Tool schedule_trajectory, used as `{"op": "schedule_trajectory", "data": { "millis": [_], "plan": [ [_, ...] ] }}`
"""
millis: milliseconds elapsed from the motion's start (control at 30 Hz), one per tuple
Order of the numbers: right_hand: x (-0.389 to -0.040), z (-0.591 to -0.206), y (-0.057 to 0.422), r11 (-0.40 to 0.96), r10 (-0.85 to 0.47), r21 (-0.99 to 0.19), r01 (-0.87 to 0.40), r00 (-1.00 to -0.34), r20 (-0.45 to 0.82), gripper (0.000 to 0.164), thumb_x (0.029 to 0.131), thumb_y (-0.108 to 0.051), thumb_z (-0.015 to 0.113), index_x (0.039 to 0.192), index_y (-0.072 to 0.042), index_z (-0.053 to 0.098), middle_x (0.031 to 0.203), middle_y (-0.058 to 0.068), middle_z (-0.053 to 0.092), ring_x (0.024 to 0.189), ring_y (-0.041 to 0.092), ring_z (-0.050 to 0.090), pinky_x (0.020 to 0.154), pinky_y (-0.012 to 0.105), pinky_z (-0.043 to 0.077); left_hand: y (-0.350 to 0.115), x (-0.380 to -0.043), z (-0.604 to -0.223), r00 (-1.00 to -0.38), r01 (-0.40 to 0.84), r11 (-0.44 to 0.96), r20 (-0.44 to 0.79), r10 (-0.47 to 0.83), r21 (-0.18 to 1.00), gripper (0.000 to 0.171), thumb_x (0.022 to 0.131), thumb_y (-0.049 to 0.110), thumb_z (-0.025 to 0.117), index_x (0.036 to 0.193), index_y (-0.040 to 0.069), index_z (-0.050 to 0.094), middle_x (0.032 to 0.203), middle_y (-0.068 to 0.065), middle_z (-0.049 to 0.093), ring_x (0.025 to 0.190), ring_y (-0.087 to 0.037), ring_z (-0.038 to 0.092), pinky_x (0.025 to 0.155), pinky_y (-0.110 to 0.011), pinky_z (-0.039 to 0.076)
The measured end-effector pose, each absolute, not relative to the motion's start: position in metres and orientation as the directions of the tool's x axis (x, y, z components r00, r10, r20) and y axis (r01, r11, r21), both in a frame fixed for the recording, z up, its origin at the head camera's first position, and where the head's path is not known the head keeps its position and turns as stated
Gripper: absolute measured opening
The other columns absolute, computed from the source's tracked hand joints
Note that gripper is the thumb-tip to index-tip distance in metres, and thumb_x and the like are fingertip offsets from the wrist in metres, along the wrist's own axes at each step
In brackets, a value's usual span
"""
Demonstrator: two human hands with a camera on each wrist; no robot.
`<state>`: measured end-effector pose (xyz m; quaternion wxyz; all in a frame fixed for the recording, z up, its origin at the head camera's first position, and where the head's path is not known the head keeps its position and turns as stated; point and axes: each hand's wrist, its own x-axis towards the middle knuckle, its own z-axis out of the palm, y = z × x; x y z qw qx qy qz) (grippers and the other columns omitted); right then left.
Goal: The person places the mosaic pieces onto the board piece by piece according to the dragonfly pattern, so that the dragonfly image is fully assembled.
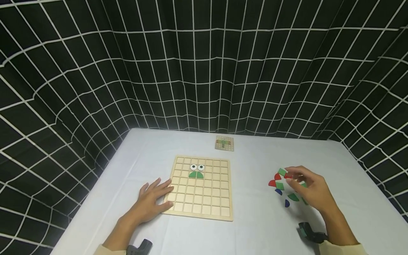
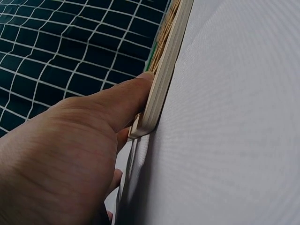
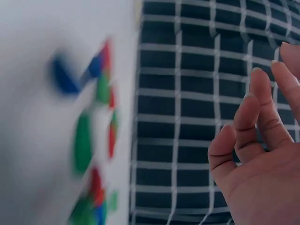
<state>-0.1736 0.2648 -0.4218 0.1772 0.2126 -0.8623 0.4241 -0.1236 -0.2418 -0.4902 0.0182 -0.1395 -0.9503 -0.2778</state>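
Nearer the left edge of the bench (image 1: 255, 226), the wooden grid board (image 1: 207, 191) is steadied, presumably against sliding, by the spread left hand (image 1: 151, 203), while coloured pieces (image 1: 279, 186) toward the right edge are overhung by the half-curled, apparently empty right hand (image 1: 311, 188).

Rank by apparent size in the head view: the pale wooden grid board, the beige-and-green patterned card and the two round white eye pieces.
1. Pale wooden grid board
2. Beige-and-green patterned card
3. Left round white eye piece and right round white eye piece: these look alike, so I leave them unranked.
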Motion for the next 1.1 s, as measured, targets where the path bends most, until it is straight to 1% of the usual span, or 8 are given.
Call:
{"op": "schedule_trajectory", "data": {
  "millis": [133, 433, 567, 667, 733, 800, 1000, 1100],
  "plan": [
    [-0.17, -0.437, 0.284, 0.662, -0.165, -0.625, -0.414, -0.894, 0.417, 0.03, 0.084, 0.001, 0.073, 0.112, -0.006, 0.068, 0.094, 0.007, 0.066, 0.083, 0.01, 0.051, 0.069, 0.013, 0.045, -0.242, -0.124, -0.489, -0.961, 0.27, 0.807, 0.103, 0.255, 0.525, 0.058, 0.084, 0.05, 0.068, 0.131, 0.018, 0.061, 0.149, 0.004, 0.04, 0.142, -0.031, 0.021, 0.111, -0.057, 0.0],
    [-0.169, -0.457, 0.304, 0.728, -0.187, -0.601, -0.331, -0.938, 0.29, 0.033, 0.082, 0.002, 0.073, 0.114, -0.006, 0.067, 0.098, 0.007, 0.065, 0.081, 0.012, 0.053, 0.066, 0.022, 0.044, -0.24, -0.123, -0.489, -0.96, 0.278, 0.807, 0.112, 0.258, 0.521, 0.058, 0.084, 0.05, 0.069, 0.131, 0.017, 0.062, 0.149, 0.003, 0.041, 0.142, -0.032, 0.022, 0.11, -0.059, 0.001],
    [-0.171, -0.464, 0.304, 0.77, -0.22, -0.554, -0.316, -0.947, 0.235, 0.036, 0.079, 0.003, 0.073, 0.113, -0.007, 0.068, 0.103, 0.008, 0.065, 0.093, 0.023, 0.053, 0.08, 0.039, 0.048, -0.241, -0.122, -0.488, -0.956, 0.293, 0.804, 0.129, 0.265, 0.518, 0.057, 0.084, 0.048, 0.07, 0.131, 0.016, 0.062, 0.148, 0.001, 0.042, 0.141, -0.033, 0.023, 0.11, -0.059, 0.001],
    [-0.171, -0.467, 0.303, 0.802, -0.22, -0.531, -0.276, -0.961, 0.167, 0.036, 0.078, 0.002, 0.072, 0.113, -0.009, 0.068, 0.109, 0.013, 0.065, 0.103, 0.033, 0.05, 0.086, 0.06, 0.043, -0.242, -0.122, -0.488, -0.954, 0.296, 0.799, 0.128, 0.27, 0.523, 0.057, 0.084, 0.048, 0.07, 0.131, 0.016, 0.062, 0.148, 0.0, 0.042, 0.141, -0.034, 0.023, 0.11, -0.059, 0.001],
    [-0.171, -0.468, 0.302, 0.82, -0.217, -0.513, -0.252, -0.968, 0.129, 0.036, 0.078, 0.001, 0.072, 0.113, -0.009, 0.069, 0.112, 0.015, 0.064, 0.106, 0.036, 0.048, 0.087, 0.066, 0.039, -0.242, -0.122, -0.488, -0.954, 0.296, 0.799, 0.126, 0.271, 0.523, 0.057, 0.084, 0.047, 0.07, 0.131, 0.016, 0.061, 0.148, 0.0, 0.042, 0.141, -0.034, 0.023, 0.11, -0.059, 0.001],
    [-0.171, -0.468, 0.301, 0.835, -0.213, -0.494, -0.242, -0.97, 0.115, 0.036, 0.078, 0.0, 0.072, 0.112, -0.01, 0.069, 0.111, 0.015, 0.065, 0.107, 0.038, 0.047, 0.088, 0.067, 0.037, -0.242, -0.122, -0.488, -0.955, 0.293, 0.803, 0.124, 0.268, 0.52, 0.057, 0.084, 0.047, 0.07, 0.131, 0.016, 0.061, 0.148, 0.001, 0.042, 0.141, -0.033, 0.022, 0.11, -0.058, 0.001],
    [-0.172, -0.469, 0.297, 0.862, -0.189, -0.453, -0.228, -0.973, 0.131, 0.03, 0.08, -0.006, 0.075, 0.109, -0.01, 0.07, 0.093, 0.004, 0.064, 0.093, 0.029, 0.052, 0.081, 0.056, 0.046, -0.242, -0.123, -0.489, -0.96, 0.277, 0.805, 0.118, 0.254, 0.525, 0.059, 0.084, 0.051, 0.068, 0.131, 0.016, 0.062, 0.148, 0.002, 0.042, 0.142, -0.032, 0.022, 0.11, -0.058, 0.0],
    [-0.17, -0.47, 0.298, 0.866, -0.153, -0.462, -0.191, -0.981, 0.119, 0.028, 0.082, -0.004, 0.07, 0.11, -0.008, 0.07, 0.093, 0.006, 0.062, 0.089, 0.028, 0.053, 0.08, 0.055, 0.049, -0.241, -0.123, -0.49, -0.961, 0.275, 0.805, 0.114, 0.253, 0.526, 0.06, 0.083, 0.053, 0.067, 0.131, 0.017, 0.061, 0.148, 0.002, 0.042, 0.142, -0.032, 0.022, 0.11, -0.058, -0.001]
  ]
}}
